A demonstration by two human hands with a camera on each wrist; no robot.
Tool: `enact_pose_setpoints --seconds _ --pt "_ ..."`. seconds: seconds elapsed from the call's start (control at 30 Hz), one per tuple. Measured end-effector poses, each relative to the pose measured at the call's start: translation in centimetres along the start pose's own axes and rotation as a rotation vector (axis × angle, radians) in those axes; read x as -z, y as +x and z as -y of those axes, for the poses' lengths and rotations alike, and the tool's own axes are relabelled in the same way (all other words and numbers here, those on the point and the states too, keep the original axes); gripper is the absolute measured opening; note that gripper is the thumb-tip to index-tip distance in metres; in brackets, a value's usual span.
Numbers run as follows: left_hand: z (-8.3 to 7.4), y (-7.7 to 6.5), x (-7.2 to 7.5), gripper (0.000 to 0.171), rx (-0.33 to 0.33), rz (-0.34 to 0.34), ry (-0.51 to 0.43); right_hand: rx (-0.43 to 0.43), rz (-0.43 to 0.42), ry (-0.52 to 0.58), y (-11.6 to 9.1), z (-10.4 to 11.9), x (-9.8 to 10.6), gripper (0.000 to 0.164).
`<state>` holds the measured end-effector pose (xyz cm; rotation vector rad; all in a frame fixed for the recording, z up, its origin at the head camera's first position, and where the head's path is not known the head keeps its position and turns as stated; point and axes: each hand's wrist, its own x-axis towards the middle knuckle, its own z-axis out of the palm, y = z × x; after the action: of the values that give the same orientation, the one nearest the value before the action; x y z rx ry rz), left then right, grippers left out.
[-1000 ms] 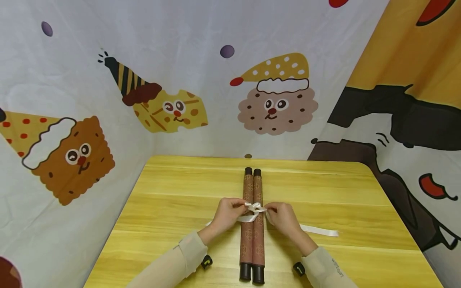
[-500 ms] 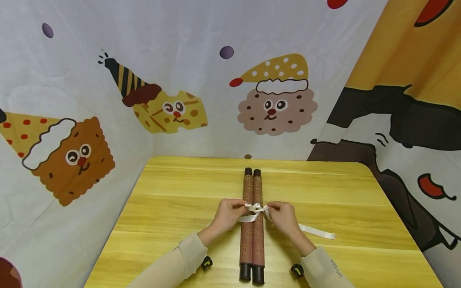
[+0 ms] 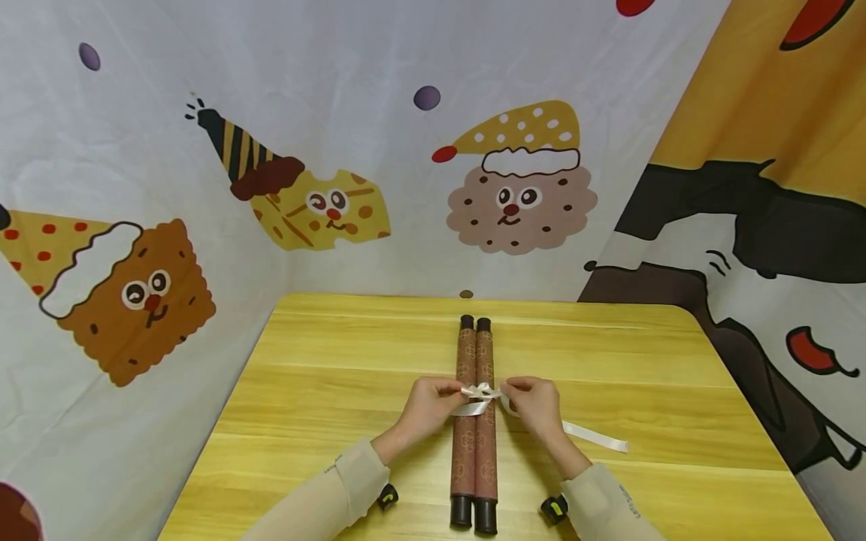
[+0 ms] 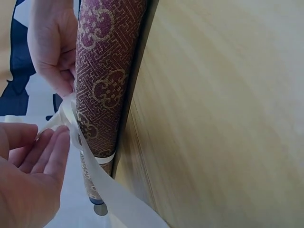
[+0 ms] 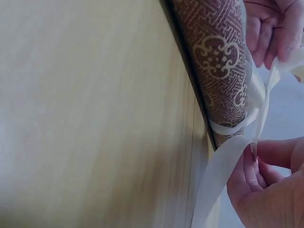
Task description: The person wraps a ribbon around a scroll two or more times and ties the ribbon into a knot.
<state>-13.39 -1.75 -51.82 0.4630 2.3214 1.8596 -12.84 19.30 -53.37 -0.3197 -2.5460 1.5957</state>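
Observation:
Two brown brocade scroll rolls (image 3: 464, 458) with dark end knobs lie side by side, pointing away from me. Around their middle runs a white ribbon (image 3: 482, 391), knotted on top into a small bow. My left hand (image 3: 431, 406) pinches the bow's left side between thumb and fingers. On the other side, my right hand (image 3: 537, 406) pinches the right side with thumb and fingertips. The left wrist view shows a ribbon tail (image 4: 121, 202) hanging below the left fingers. A second tail (image 5: 216, 178) drops from beside the right fingertips in the right wrist view.
The rolls rest on a yellow wood-grain table (image 3: 325, 338). One ribbon end (image 3: 595, 436) stretches over the tabletop right of my right wrist. Small black devices (image 3: 388, 497) sit by both cuffs. A white cartoon-printed cloth (image 3: 379, 52) hangs behind the far edge.
My right hand has shifted slightly to the right, and the ribbon end on the table has drawn a little left and nearer. The left hand stays almost in place; the rolls stay put.

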Motion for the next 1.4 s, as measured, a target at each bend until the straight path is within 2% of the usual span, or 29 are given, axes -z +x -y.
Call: enact_pose_setpoints --seconds 0.2,0.3,0.47,0.67,0.87,1.07,1.2,1.4 --pt "0.5 -0.1 -0.1 0.012 0.069 -0.011 0.013 -0.004 -0.023 0.101 0.2 -0.4 -0.5 0.016" --pt "0.6 -0.1 -0.2 0.013 0.083 -0.026 0.019 -0.019 -0.026 0.136 0.1 -0.4 -0.7 0.019" --pt "0.6 0.1 -0.3 0.014 0.069 -0.057 0.066 -0.029 -0.026 0.153 -0.1 -0.2 -0.8 0.022" --pt "0.6 0.5 -0.7 0.017 0.041 -0.104 0.18 -0.042 -0.012 0.157 -0.3 -0.1 -0.8 0.022" --pt "0.1 1.1 -1.4 0.021 0.019 -0.104 0.224 -0.038 -0.012 0.151 -0.3 -0.2 -0.9 0.022" --pt "-0.4 2.1 -2.0 0.02 -0.005 -0.08 0.389 -0.008 -0.006 0.166 -0.4 -0.2 -1.0 0.02" --pt "-0.7 2.8 -2.2 0.033 -0.004 -0.076 0.5 0.002 0.005 0.154 -0.5 -0.1 -0.9 0.022" --pt "-0.5 3.7 -2.8 0.019 -0.033 -0.075 0.584 -0.018 0.018 0.142 -0.6 0.0 -0.6 0.022"
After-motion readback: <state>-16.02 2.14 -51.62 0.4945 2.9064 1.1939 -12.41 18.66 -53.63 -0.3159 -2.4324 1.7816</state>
